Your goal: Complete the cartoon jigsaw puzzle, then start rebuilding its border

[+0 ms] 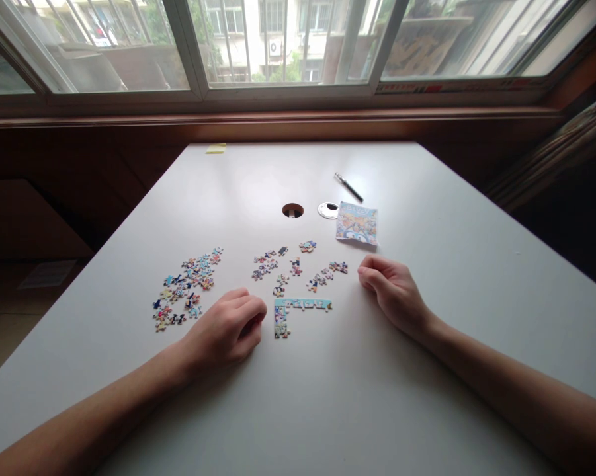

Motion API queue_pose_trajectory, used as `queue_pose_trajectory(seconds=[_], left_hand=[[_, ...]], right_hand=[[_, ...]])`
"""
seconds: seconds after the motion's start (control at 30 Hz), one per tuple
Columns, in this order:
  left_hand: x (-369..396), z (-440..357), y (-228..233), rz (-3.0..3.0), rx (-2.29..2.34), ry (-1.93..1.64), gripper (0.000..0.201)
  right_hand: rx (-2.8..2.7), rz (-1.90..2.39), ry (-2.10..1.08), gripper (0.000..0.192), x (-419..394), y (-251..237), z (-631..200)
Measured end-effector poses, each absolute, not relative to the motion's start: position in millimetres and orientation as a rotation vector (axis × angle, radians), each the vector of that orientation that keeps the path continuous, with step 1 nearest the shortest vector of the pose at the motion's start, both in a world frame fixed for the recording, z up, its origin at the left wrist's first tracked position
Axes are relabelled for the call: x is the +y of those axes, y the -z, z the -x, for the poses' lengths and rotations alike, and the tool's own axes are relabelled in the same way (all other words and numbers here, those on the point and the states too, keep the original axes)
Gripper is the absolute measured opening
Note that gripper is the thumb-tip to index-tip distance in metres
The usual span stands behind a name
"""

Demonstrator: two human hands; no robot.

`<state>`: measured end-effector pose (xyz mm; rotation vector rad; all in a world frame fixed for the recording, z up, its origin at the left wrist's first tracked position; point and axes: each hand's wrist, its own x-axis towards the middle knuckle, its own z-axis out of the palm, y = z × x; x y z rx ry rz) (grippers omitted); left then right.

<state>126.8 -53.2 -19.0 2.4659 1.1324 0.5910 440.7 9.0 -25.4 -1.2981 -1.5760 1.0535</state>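
My left hand (pixel 229 327) rests on the table with its fingers curled in, and no piece shows in it. Just right of it lies a joined L-shaped strip of jigsaw puzzle (pixel 302 304), light blue along its top edge. A heap of loose jigsaw pieces (pixel 181 287) spreads to the left of that hand. My right hand (pixel 389 291) lies on its side, closed in a loose fist, apart from the strip. Nearest to it are a small row of pieces (pixel 327 274) and a creased picture sheet (pixel 358 223). Smaller piece clusters (pixel 265 263) sit above the strip.
Beyond the pieces, the white table (pixel 426 410) has a round cable hole (pixel 292 210), with its ring cover (pixel 328 210) beside it. A dark pen (pixel 350 187) lies behind the sheet. A yellow sticker (pixel 216 148) marks the far edge, below the window (pixel 288 46).
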Motion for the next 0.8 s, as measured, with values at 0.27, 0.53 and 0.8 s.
queue_pose_trajectory(seconds=[0.27, 0.53, 0.8], left_hand=[[-52.8, -127.2, 17.8, -2.478, 1.126, -0.609, 0.012], [-52.5, -126.7, 18.7, -2.474, 1.131, -0.593, 0.012], [-52.5, -126.8, 19.4, -2.476, 1.134, -0.597, 0.012]], right_hand=[[-1.592, 1.298, -1.035, 0.032, 9.4, 25.2, -440.2], [-1.61, 1.299, -1.017, 0.032, 9.7, 24.1, -439.8], [-1.606, 1.296, -1.024, 0.032, 10.0, 24.6, -439.5]])
